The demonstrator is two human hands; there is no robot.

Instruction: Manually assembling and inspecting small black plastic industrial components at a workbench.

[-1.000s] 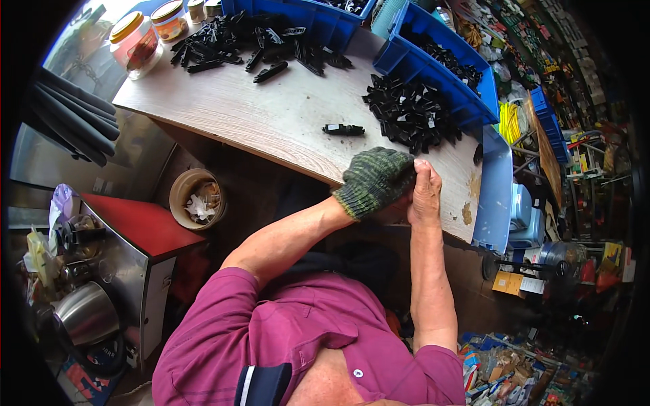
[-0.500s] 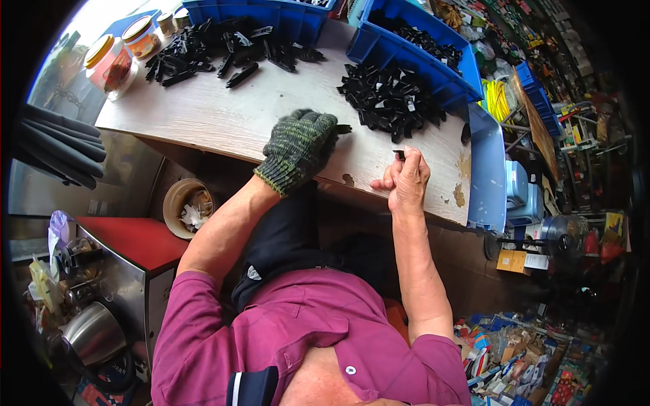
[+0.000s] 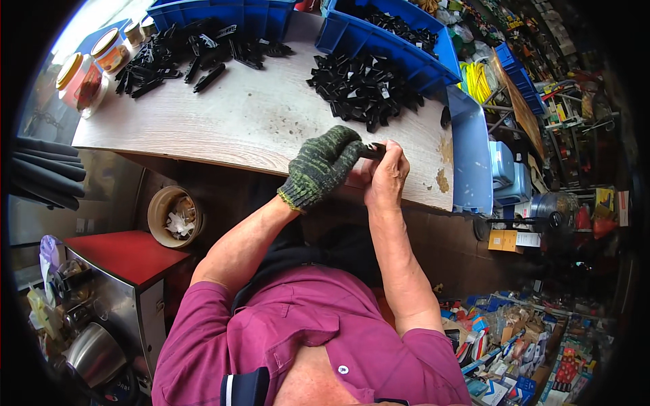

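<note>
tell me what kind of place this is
Probably a small workshop or hardware shop's assembly bench: blue parts bins, heaps of black plastic parts on a worn wooden worktop, and cluttered stock shelves alongside.

One view only, worn on the person's head and looking steeply down over the chest at the tabletop [image 3: 237, 122], close enough that the maroon shirt [image 3: 305, 338] fills the lower edge. Both forearms rise from the bottom toward the middle, where the left hand [image 3: 323, 166] and right hand [image 3: 384, 177] meet. Fisheye bends the tabletop's near edge and darkens the rim; shelves [image 3: 542, 88] curve away on the right
</note>
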